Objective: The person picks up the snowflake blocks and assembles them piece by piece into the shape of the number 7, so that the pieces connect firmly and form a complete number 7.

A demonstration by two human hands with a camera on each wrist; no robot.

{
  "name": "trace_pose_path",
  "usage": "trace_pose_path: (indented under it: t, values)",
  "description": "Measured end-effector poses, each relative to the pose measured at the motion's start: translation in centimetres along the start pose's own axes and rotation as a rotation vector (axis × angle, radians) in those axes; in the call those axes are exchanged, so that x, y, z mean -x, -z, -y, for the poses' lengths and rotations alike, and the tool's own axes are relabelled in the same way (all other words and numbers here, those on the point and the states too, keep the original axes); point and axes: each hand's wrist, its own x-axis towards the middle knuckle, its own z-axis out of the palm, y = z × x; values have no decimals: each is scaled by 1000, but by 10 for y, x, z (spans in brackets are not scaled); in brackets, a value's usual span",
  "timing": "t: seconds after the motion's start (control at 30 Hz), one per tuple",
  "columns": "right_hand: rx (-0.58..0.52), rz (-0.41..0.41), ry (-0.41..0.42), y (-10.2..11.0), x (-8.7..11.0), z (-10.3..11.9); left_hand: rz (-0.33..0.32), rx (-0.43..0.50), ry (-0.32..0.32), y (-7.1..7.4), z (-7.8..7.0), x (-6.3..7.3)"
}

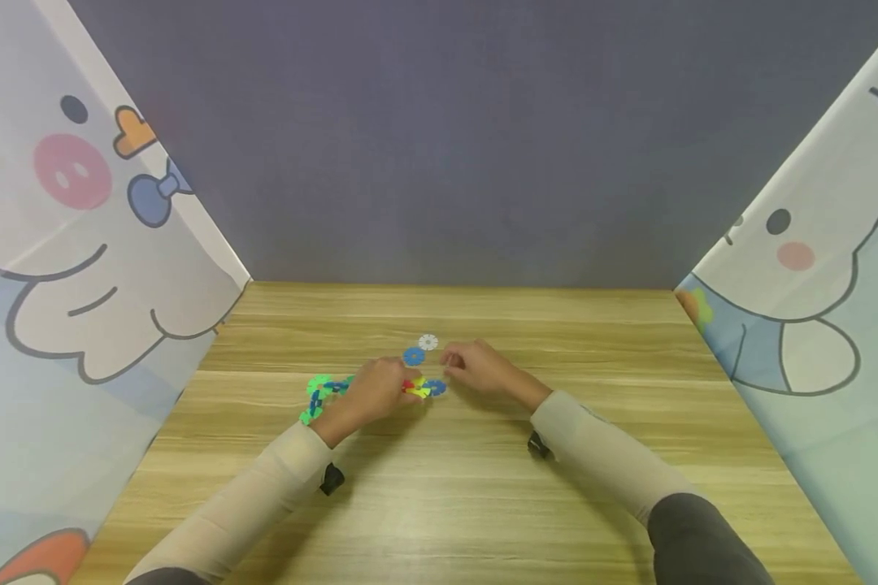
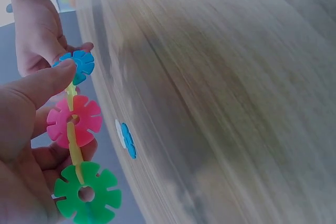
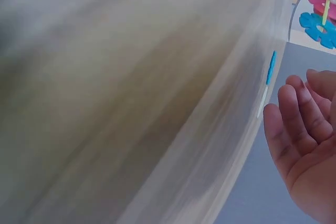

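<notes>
My left hand (image 1: 375, 388) grips a chain of slotted plastic snowflake discs, its thumb near the right end. In the left wrist view the chain runs from a green disc (image 2: 106, 198) through an edge-on yellow disc (image 2: 75, 142) and a pink disc (image 2: 59, 125) to a blue end disc (image 2: 84, 67). More green and dark blue discs (image 1: 316, 400) bend down on the chain's left side. My right hand (image 1: 480, 367) is just right of the blue end, apart from it, its fingers loosely curved and holding nothing in the right wrist view (image 3: 307, 140).
Beyond the hands, a loose blue disc (image 1: 407, 357) and a white disc (image 1: 422, 345) lie side by side on the wooden table (image 1: 439, 504). A grey panel (image 1: 454, 162) stands behind, with cartoon-printed panels at left and right.
</notes>
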Motion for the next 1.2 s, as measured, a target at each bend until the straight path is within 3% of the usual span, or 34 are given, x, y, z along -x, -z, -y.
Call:
trace_pose_path:
  t: [0.67, 1.03, 1.2]
  values:
    - [92, 44, -12, -15, -45, 5, -22, -12, -49, -3, 6, 0]
    - [220, 35, -8, -23, -57, 7, -7, -13, -20, -4, 8, 1]
    - [230, 48, -28, -26, -59, 10, -7, -28, -31, -4, 9, 1]
